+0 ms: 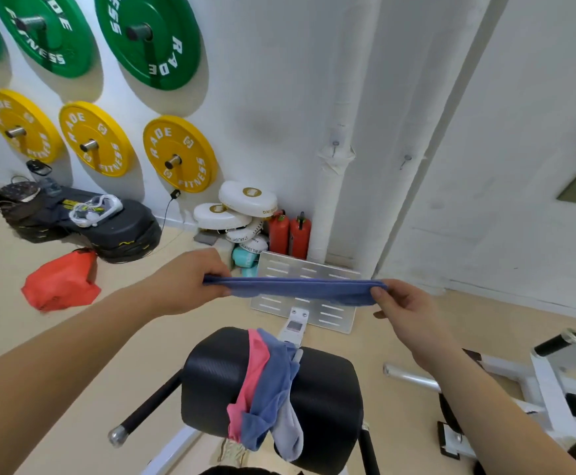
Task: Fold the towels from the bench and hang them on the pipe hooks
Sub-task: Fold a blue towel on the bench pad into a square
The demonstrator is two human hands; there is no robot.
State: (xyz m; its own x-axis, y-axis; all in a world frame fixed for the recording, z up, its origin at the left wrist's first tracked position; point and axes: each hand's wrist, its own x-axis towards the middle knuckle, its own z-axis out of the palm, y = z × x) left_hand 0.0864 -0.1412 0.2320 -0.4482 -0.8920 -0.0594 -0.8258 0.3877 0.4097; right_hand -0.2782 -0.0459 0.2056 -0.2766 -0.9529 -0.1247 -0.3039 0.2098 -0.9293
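The blue towel is soft matt cloth, like the pink, blue and pale grey cloths draped over the bench pad below it. That pad is black with a woven, faintly shiny texture. Beyond the towel, the slotted footplate is brushed pale metal. The pipes above it look wrapped in white, wrinkled tape. Left of the pipes, the yellow plates have a smooth, satin finish.
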